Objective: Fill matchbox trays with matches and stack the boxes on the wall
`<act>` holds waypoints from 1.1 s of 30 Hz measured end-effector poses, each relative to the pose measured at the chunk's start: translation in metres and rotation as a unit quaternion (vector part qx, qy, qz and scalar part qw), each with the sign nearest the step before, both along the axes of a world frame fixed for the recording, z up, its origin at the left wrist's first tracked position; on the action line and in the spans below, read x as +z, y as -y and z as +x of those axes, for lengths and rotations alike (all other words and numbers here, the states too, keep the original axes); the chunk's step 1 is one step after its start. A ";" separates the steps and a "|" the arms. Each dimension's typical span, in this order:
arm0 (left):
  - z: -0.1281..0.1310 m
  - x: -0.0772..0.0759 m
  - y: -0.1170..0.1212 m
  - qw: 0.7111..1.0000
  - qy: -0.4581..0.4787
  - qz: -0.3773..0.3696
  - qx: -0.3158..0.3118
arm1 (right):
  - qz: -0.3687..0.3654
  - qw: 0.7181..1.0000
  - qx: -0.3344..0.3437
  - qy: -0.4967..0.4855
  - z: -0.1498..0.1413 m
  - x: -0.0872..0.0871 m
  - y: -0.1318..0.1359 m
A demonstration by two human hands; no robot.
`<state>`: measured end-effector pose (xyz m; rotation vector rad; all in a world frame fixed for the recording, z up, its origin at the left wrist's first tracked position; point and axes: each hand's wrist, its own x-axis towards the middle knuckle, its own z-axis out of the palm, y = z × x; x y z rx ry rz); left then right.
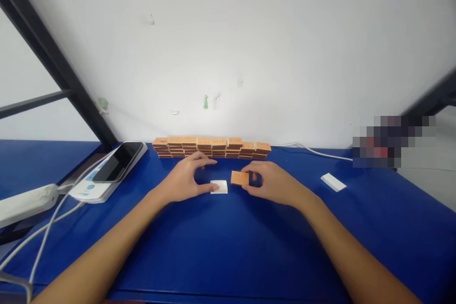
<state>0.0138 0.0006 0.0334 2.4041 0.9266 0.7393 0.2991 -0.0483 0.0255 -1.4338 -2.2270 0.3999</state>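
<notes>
My right hand (269,181) pinches a small orange matchbox cover (240,178) between thumb and fingers, just above the blue table. To its left lies a small white open tray (221,186), like a matchbox's inner drawer. My left hand (187,178) has its thumb at the tray's left end, while its index finger reaches out above, well apart from the thumb. Behind both hands, stacked orange matchboxes (204,144) form a row along the wall; the left hand's fingers come close to its front.
A folded white paper piece (334,182) lies on the right of the table (228,251). At the left, a black phone (119,161) rests on a white box (96,191), beside a power strip (28,204) and white cables (44,232). A dark metal frame (53,52) stands left.
</notes>
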 end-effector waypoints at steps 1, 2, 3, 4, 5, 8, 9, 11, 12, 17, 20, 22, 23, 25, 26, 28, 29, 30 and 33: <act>-0.002 0.000 -0.001 0.999 -0.046 0.011 -0.007 | -0.021 1.000 0.002 0.014 0.003 0.002 0.001; -0.003 -0.001 -0.002 0.996 -0.081 0.013 -0.017 | -0.038 0.999 0.005 0.020 0.004 0.003 0.001; -0.003 -0.003 -0.002 0.994 -0.104 0.010 -0.026 | -0.052 0.998 0.008 0.020 0.005 0.003 0.002; -0.001 -0.005 -0.002 0.992 -0.118 0.006 -0.035 | -0.064 0.998 0.013 0.017 0.005 0.003 0.002; 0.001 -0.007 -0.001 0.992 -0.122 0.003 -0.041 | -0.074 0.997 0.020 0.014 0.004 0.003 0.002; 0.007 -0.013 0.000 0.993 -0.107 -0.002 -0.050 | -0.089 0.995 0.036 0.002 0.001 0.000 0.002; 0.009 -0.014 0.001 0.994 -0.100 -0.002 -0.050 | -0.091 0.995 0.040 -0.002 0.000 0.000 0.002; 0.009 -0.015 0.001 0.995 -0.088 -0.005 -0.047 | -0.089 0.995 0.042 -0.013 0.001 -0.001 0.001; 0.009 -0.016 0.001 0.996 -0.083 -0.006 -0.044 | -0.085 0.995 0.042 -0.020 0.001 -0.001 0.001; 0.005 -0.015 -0.003 0.998 -0.052 -0.011 -0.036 | -0.073 0.995 0.024 -0.064 0.002 -0.002 0.000; 0.004 -0.015 -0.005 0.999 -0.014 -0.037 -0.030 | -0.070 0.992 0.011 -0.103 0.002 -0.004 -0.003; 0.005 -0.016 -0.006 0.998 0.016 -0.057 -0.028 | -0.056 0.990 0.006 -0.131 0.001 -0.005 -0.004; 0.005 -0.016 -0.005 0.997 0.028 -0.063 -0.026 | -0.045 0.988 0.006 -0.146 0.000 -0.005 -0.004; 0.007 -0.018 -0.004 0.996 0.047 -0.070 -0.017 | -0.024 0.985 0.005 -0.169 -0.004 -0.005 -0.003; 0.008 -0.019 -0.002 0.996 0.056 -0.072 -0.013 | -0.016 0.984 0.006 -0.178 -0.007 -0.005 -0.003; 0.010 -0.021 0.001 0.995 0.071 -0.071 -0.013 | 0.002 0.981 0.017 -0.191 -0.012 -0.006 0.000; 0.011 -0.021 0.002 0.994 0.078 -0.072 -0.019 | 0.011 0.980 0.024 -0.197 -0.015 -0.007 0.001; 0.012 -0.022 0.003 0.993 0.083 -0.075 -0.030 | 0.018 0.979 0.030 -0.203 -0.017 -0.008 0.001; 0.012 -0.021 0.006 0.989 0.098 -0.094 -0.061 | 0.022 0.975 0.041 -0.216 -0.020 -0.009 0.003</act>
